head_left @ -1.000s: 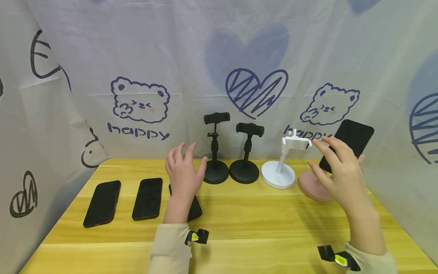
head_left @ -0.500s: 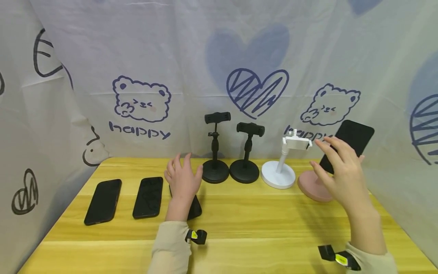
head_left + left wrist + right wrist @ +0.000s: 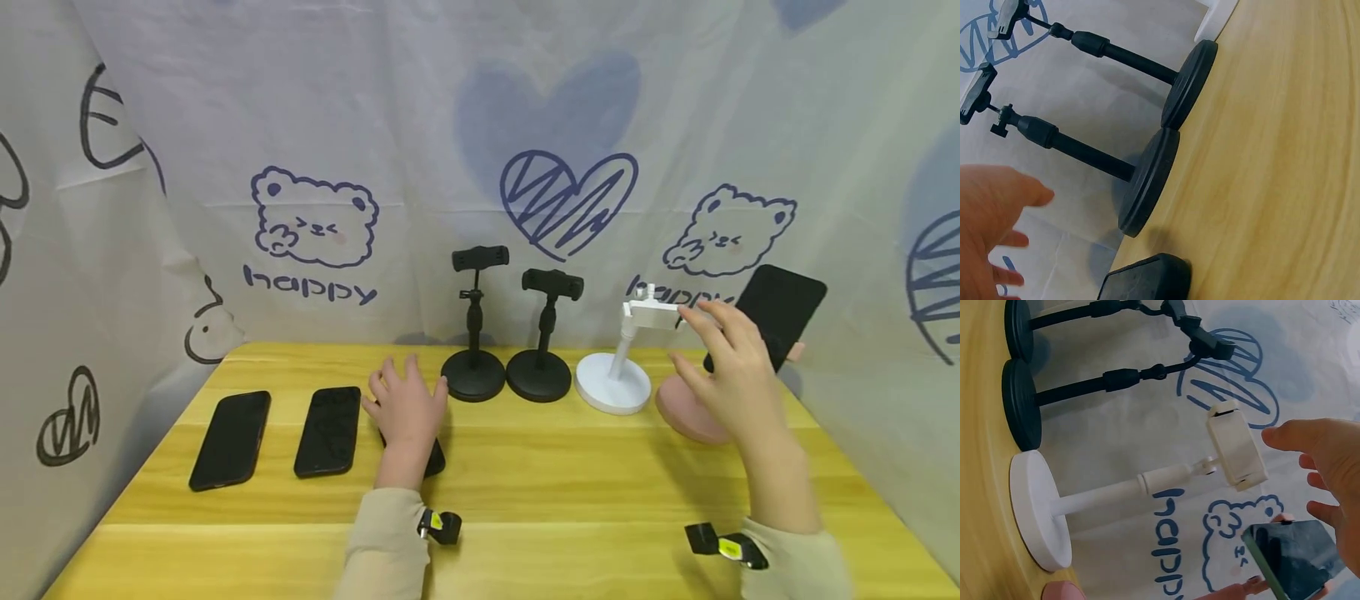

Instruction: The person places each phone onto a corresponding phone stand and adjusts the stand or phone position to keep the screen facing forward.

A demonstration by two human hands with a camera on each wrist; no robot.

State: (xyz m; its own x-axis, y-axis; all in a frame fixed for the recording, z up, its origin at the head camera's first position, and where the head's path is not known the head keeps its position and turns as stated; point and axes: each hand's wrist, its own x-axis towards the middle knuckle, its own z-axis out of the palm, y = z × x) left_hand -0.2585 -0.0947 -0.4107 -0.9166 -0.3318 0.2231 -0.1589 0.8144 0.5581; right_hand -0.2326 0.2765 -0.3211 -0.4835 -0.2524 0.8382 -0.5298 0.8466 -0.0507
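Taking noon as the table's far edge, the left hand hangs above the third phone, apart from it, its fingers spread and slightly bent; that phone lies flat on the table, partly hidden by hand and wrist, its visible end at five o'clock; the second phone and first phone lie farther out, near nine; the tall black stand is at two, the short black stand just beside it at three.

The right hand is raised, its fingers loosely bent, thumb held apart; the white stand is at nine, its clamp just beside the fingertips; the pink stand, at eight, holds a tilted phone at one, partly behind the hand.
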